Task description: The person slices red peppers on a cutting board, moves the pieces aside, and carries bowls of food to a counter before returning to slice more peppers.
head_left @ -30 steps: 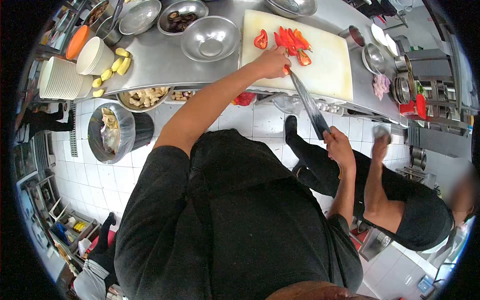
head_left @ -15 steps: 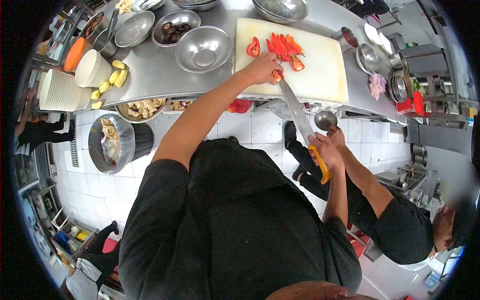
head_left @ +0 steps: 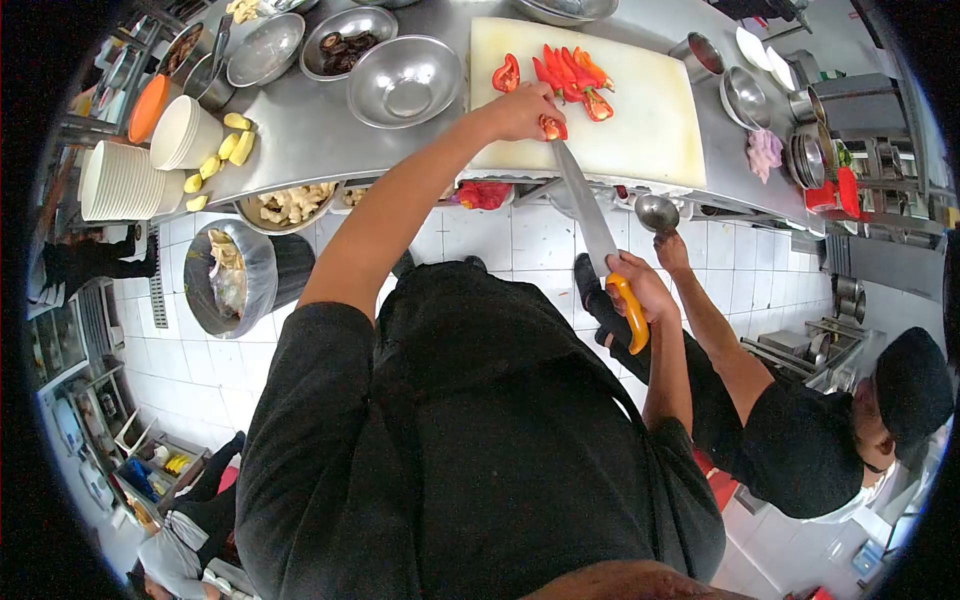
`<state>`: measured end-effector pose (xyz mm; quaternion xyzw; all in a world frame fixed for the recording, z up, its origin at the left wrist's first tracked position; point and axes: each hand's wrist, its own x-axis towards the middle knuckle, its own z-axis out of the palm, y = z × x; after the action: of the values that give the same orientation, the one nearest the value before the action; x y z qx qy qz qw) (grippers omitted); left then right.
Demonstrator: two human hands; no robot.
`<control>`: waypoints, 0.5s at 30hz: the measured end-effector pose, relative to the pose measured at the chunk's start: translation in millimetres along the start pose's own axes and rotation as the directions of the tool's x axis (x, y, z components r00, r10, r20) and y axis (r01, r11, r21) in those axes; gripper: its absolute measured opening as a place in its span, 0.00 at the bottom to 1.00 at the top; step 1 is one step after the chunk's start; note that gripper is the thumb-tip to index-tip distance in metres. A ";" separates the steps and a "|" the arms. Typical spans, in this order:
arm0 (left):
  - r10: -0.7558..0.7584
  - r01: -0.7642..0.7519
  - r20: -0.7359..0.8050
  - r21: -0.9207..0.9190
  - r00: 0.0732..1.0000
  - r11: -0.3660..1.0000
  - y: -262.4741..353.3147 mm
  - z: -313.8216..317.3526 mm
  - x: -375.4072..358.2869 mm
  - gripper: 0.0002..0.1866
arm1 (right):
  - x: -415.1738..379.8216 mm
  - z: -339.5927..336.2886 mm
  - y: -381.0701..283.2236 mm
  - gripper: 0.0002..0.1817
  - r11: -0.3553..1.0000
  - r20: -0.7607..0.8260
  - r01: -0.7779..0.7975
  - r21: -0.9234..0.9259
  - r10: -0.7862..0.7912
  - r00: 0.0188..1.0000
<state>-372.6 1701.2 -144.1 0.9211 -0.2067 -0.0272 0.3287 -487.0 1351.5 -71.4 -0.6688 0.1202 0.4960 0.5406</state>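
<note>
Right hand [head_left: 640, 285] closed around yellow knife handle [head_left: 631, 312]; long blade [head_left: 583, 205] runs toward 12 o'clock, tip at a red pepper piece [head_left: 551, 127] near the front edge of the white cutting board [head_left: 640, 120]. Left hand [head_left: 520, 110] curled, fingers pressing that piece down. More red pepper strips [head_left: 572, 75] at 12 o'clock from the left hand, one half [head_left: 507, 73] at 11 o'clock. Board lies on the steel table [head_left: 320, 135]. A co-worker's hand [head_left: 668, 245] holds a ladle [head_left: 656, 212] at 3 o'clock of the blade. No readable writing.
</note>
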 end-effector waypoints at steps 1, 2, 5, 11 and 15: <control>0.003 -0.003 -0.002 -0.010 1.000 1.000 -0.3 -0.6 -0.1 0.26 | 2.1 0.0 1.8 0.14 1.000 0.018 0.003 0.030 -0.004 1.000; 0.005 -0.005 -0.004 -0.021 1.000 1.000 -0.3 -1.0 -0.3 0.26 | 1.6 -0.9 2.9 0.14 0.999 0.014 -0.009 0.036 0.009 1.000; 0.003 -0.003 -0.029 -0.014 1.000 1.000 0.1 -1.8 -2.8 0.26 | 0.7 5.6 0.5 0.14 0.999 0.007 -0.018 0.043 0.017 1.000; 0.000 0.000 -0.032 0.004 0.999 1.000 2.0 -4.2 -2.8 0.25 | 6.3 6.9 4.8 0.15 1.000 -0.006 -0.004 0.021 0.004 1.000; 0.001 -0.003 -0.053 -0.029 0.999 1.000 11.9 -6.4 -7.2 0.22 | 4.6 12.5 2.1 0.15 1.000 -0.005 0.018 0.024 -0.017 1.000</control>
<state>-382.4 1699.5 -132.3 0.9165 -0.1985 -0.0056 0.3473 -493.0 1362.9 -75.3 -0.6645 0.1216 0.4881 0.5526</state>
